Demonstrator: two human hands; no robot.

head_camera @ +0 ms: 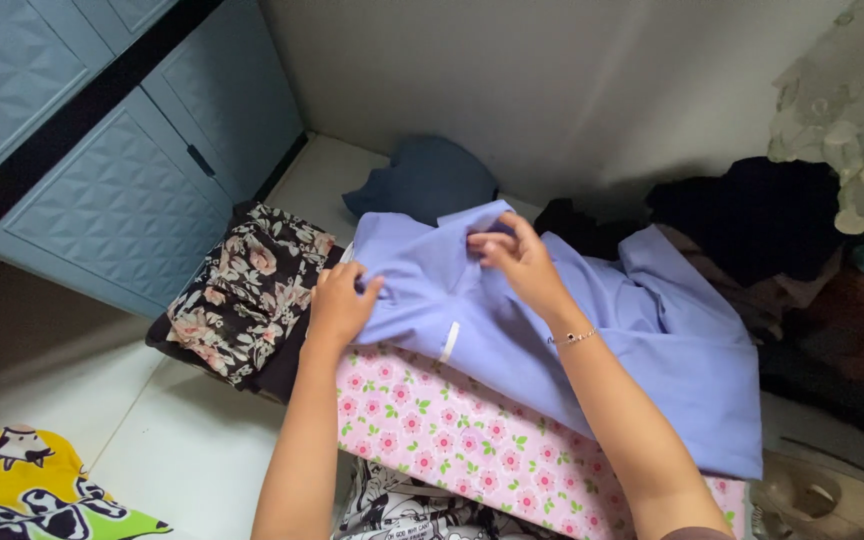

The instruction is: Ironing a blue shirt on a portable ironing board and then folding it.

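Lavender shirt (592,320): smooth matt woven cloth, softly creased. Directly under shirt, pink floral cloth (452,430), matt printed cotton look. Left of shirt, dark floral garment (242,290), thin, ruffled. Beyond, blue cabinet doors (122,200), embossed diamond pattern, slight sheen. Floor tile (192,450) glossy white.

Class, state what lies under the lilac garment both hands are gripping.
Under the lilac garment shows a pink floral cloth; left hand and right hand grip it. How far the cloth extends underneath is hidden.
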